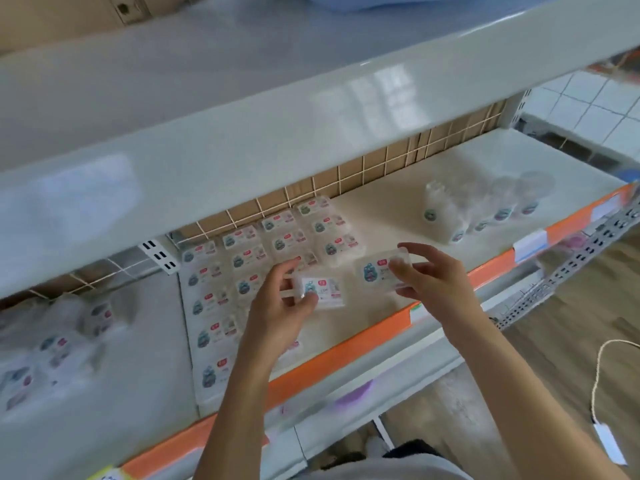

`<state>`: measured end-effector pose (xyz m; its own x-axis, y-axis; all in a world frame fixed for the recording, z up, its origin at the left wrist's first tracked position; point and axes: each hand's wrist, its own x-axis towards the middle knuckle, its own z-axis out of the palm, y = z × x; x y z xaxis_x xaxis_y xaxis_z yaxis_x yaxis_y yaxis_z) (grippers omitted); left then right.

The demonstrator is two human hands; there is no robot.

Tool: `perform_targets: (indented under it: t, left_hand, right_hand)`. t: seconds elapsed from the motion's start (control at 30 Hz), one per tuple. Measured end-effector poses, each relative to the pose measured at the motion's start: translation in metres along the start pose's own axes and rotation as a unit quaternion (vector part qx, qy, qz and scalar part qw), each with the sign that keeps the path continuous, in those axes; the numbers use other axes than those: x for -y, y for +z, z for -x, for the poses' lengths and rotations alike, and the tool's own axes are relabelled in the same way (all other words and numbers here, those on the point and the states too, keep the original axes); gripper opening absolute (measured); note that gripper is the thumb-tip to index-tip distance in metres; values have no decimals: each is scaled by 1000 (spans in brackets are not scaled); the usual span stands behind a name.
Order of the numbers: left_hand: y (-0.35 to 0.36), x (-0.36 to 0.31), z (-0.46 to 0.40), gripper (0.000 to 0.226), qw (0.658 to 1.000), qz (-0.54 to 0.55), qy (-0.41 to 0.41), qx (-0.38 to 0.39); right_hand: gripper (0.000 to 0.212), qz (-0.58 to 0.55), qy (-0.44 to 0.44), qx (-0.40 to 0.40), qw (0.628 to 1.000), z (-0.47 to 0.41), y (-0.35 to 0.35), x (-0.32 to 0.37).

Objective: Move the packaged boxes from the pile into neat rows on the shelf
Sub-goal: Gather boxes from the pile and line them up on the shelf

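- The person stands at a white shelf (398, 216) with an orange front strip (346, 355), both bare arms reaching in over it.
- The left hand (280, 306) grips a small clear box (322, 292) between thumb and fingertips, holding it just above the shelf surface, next to the rows already laid down.
- The right hand (433, 275) holds a second clear box (377, 270) by its right end, fingers above and thumb on the label face; this one sits a little higher and to the right of the first, with its label facing up.
- The two held boxes are close together but I cannot tell whether they touch.
- Laid flat on the left part of the shelf are the neat rows of boxes (242, 258), labels up, running from the wire mesh back (346, 181) toward the front edge. The left forearm hides part of the nearer rows.
- On the next bay to the left, a loose pile of packaged boxes (52, 344) lies jumbled; it is blurred and hard to count.
- Farther right on the same shelf stands a cluster of clear cups (485, 206) with round labels, well apart from the boxes.
- A glossy upper shelf (242, 116) overhangs everything.
- On the wooden floor at the right lies a white cord (602, 372) with a small plug.
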<state>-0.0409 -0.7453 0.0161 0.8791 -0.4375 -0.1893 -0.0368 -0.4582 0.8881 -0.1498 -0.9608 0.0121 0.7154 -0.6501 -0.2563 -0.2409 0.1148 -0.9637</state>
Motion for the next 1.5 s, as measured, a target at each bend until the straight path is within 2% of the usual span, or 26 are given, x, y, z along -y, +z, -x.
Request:
perform_targets:
  t: [0.2, 0.33, 0.4, 0.63, 0.93, 1.2, 1.5]
  left_hand:
    - [16, 6, 0, 44, 993, -89, -10, -82]
    - [24, 2, -1, 67, 985, -130, -10, -114]
    - [27, 0, -1, 68, 978, -167, -4, -127]
    - [27, 3, -10, 74, 944, -311, -10, -110]
    - [26, 11, -12, 67, 937, -325, -9, -125]
    - [25, 15, -12, 68, 934, -333, 8, -130]
    - [26, 18, -7, 63, 926, -350, 6, -141]
  right_hand:
    - [33, 48, 11, 58, 997, -30, 0, -5]
    - [32, 59, 16, 74, 995, -42, 1, -12]
    - [33, 62, 13, 83, 994, -46, 3, -13]
    - [34, 81, 4, 79, 994, -57, 4, -20]
    - [40, 165, -40, 59, 984, -62, 3, -21]
    - [40, 182, -54, 41, 981, -64, 9, -23]
    - [43, 255, -106, 39, 960, -66, 22, -25]
